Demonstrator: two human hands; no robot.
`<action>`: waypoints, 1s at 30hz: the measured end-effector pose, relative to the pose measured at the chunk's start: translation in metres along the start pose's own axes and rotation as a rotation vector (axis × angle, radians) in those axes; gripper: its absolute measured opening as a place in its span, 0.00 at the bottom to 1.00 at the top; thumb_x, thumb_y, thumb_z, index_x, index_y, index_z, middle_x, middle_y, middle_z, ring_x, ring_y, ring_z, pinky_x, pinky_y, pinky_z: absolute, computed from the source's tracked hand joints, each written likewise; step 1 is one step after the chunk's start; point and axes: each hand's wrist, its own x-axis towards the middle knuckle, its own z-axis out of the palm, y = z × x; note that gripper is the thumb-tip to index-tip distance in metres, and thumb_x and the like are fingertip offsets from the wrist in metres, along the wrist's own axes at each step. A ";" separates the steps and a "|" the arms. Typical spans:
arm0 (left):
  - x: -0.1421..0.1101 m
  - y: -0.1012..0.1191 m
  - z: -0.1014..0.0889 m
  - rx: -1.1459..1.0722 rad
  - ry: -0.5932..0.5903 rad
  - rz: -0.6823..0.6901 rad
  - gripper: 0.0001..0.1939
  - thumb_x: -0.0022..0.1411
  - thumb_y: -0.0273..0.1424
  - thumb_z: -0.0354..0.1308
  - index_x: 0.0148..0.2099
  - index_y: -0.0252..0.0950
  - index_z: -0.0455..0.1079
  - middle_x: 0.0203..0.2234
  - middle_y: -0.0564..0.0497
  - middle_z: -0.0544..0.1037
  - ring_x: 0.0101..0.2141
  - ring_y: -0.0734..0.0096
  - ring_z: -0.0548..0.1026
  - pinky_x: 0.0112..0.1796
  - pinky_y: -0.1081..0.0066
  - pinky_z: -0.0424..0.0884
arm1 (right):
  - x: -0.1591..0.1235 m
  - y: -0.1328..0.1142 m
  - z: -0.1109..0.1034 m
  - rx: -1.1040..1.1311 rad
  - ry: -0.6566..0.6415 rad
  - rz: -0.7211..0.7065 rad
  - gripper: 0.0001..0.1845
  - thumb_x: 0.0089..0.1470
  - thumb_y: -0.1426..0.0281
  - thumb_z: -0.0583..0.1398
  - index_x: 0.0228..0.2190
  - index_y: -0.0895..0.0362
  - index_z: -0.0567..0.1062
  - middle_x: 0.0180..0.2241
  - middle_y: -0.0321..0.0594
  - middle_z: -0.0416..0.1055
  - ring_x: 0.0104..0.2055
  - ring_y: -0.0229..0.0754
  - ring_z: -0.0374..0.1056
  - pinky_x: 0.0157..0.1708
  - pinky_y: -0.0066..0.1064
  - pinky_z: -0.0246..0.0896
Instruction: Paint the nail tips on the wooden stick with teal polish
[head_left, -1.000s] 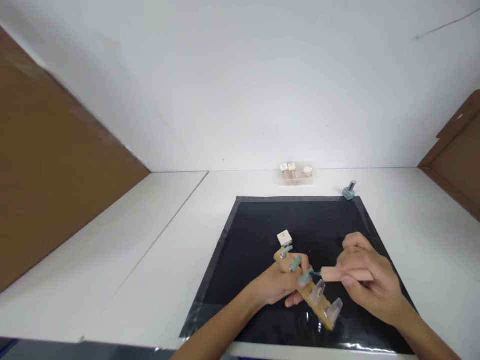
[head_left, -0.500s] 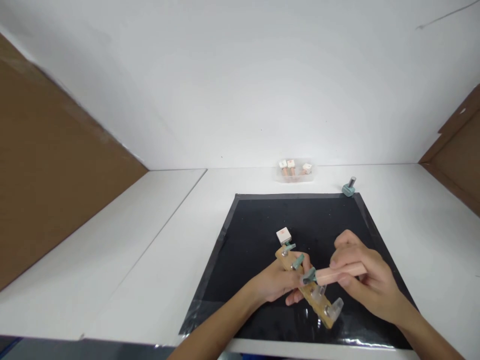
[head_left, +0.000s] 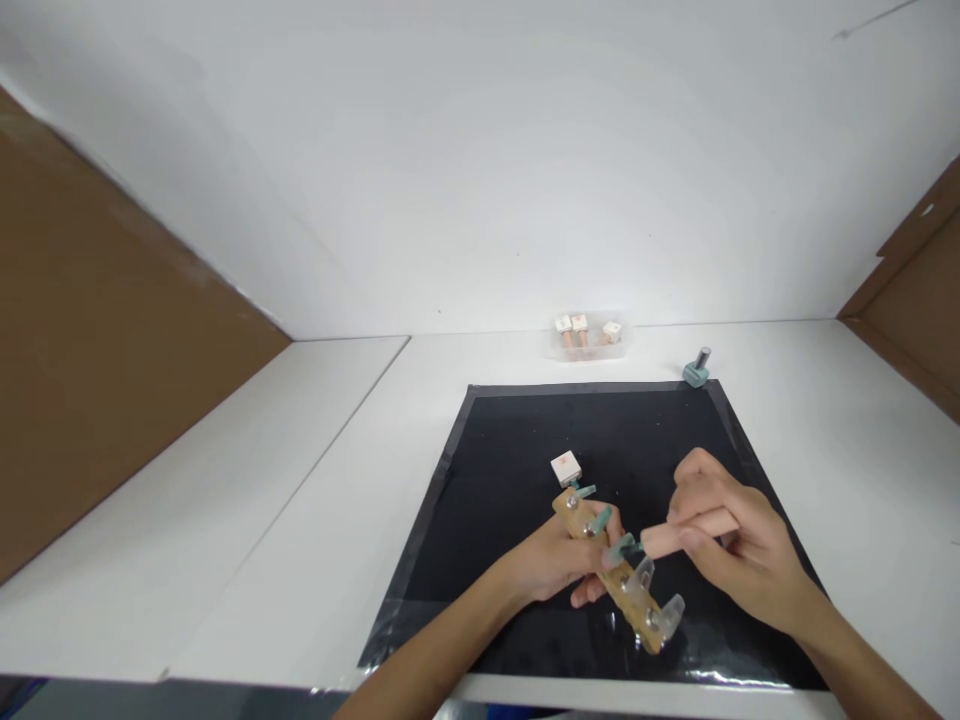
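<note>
My left hand (head_left: 562, 560) is closed around a wooden strip (head_left: 576, 515) held at a slant over the mat. Along the strip, false nail tips stand on round silver-coloured mounts; those toward the far end are teal, while the near ones, such as the clear nail tip (head_left: 670, 615), are see-through. In my right hand (head_left: 739, 535) is a nail polish brush (head_left: 660, 541) by its pink handle. Its teal-coated bristles are at the middle teal nail tip (head_left: 616, 550); whether they touch is unclear. Just beyond the strip sits a white square nail polish bottle (head_left: 566, 467) with teal at its neck.
The black mat (head_left: 510, 430) has clear taped edges and lies on a white table (head_left: 315, 540). At the back stands a clear box (head_left: 592, 350) with white-and-pink bottles. A teal bottle with a silver stem (head_left: 696, 373) is at the mat's far right corner.
The brush has drawn slightly back to the right and up from the middle nail tip, baring more of its bristles. My left hand and the strip are almost still.
</note>
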 end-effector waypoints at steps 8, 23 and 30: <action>0.000 -0.004 -0.001 0.052 0.054 -0.032 0.13 0.42 0.30 0.67 0.25 0.33 0.64 0.10 0.59 0.67 0.08 0.85 0.60 0.08 0.85 0.56 | -0.008 0.008 0.000 0.022 0.015 0.137 0.09 0.58 0.75 0.56 0.27 0.52 0.70 0.24 0.35 0.69 0.27 0.38 0.62 0.24 0.29 0.57; -0.001 -0.004 0.000 0.085 0.067 -0.059 0.18 0.38 0.35 0.70 0.24 0.32 0.64 0.09 0.60 0.67 0.08 0.85 0.60 0.08 0.84 0.57 | -0.006 0.010 0.001 0.033 -0.090 0.283 0.11 0.58 0.73 0.56 0.24 0.54 0.70 0.21 0.35 0.71 0.25 0.38 0.62 0.25 0.28 0.57; -0.003 -0.004 -0.002 0.064 0.068 -0.075 0.18 0.37 0.34 0.70 0.26 0.32 0.65 0.10 0.59 0.69 0.08 0.84 0.61 0.08 0.84 0.57 | -0.005 0.009 0.000 0.143 -0.030 0.209 0.08 0.59 0.69 0.56 0.27 0.54 0.70 0.24 0.35 0.69 0.25 0.37 0.62 0.23 0.27 0.56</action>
